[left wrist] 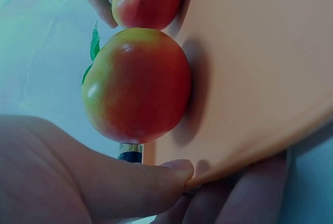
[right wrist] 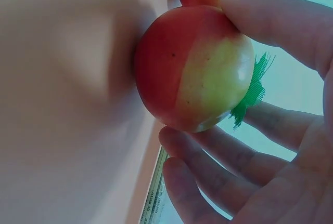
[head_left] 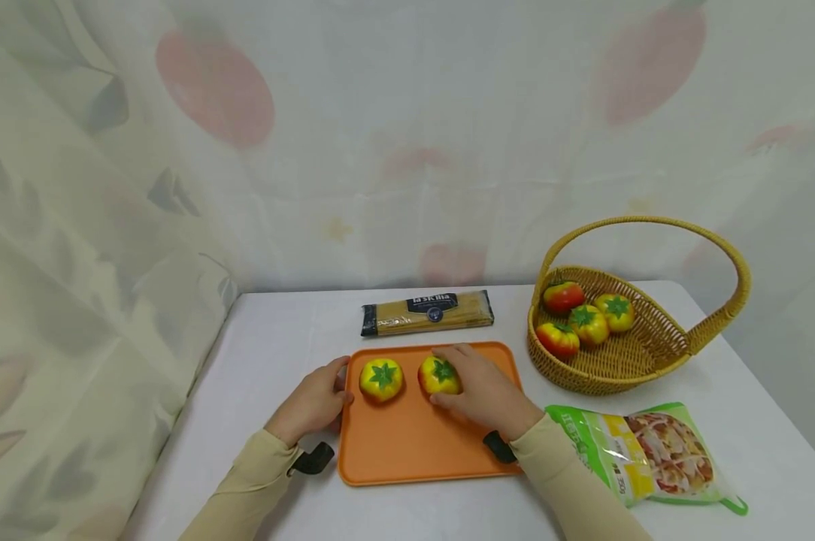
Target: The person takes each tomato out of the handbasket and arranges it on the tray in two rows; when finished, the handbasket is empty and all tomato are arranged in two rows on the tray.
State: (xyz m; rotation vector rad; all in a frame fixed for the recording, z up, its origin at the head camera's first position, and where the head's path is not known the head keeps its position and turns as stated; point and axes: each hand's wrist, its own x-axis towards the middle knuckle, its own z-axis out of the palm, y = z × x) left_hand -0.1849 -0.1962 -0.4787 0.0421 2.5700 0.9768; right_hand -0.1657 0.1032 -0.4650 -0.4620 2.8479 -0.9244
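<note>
My left hand (head_left: 315, 400) grips the left rim of an orange tray (head_left: 414, 447), thumb on top of the edge and fingers beneath it in the left wrist view. On the tray, close by that hand, sits a red-and-yellow toy tomato (head_left: 381, 379) with a green leafy top. A second toy tomato (right wrist: 195, 70) is at the tray's upper middle, and my right hand (head_left: 478, 391) holds it. In the right wrist view the thumb lies at one side of this tomato and the fingertips curl against the other.
Behind the tray lies a pack of spaghetti (head_left: 434, 312). At the right a handled wicker basket (head_left: 640, 357) contains several more toy tomatoes (head_left: 589, 324). A green-and-white food bag (head_left: 651, 453) lies in front of the basket, beside my right forearm. A patterned curtain (head_left: 394, 150) hangs behind the table.
</note>
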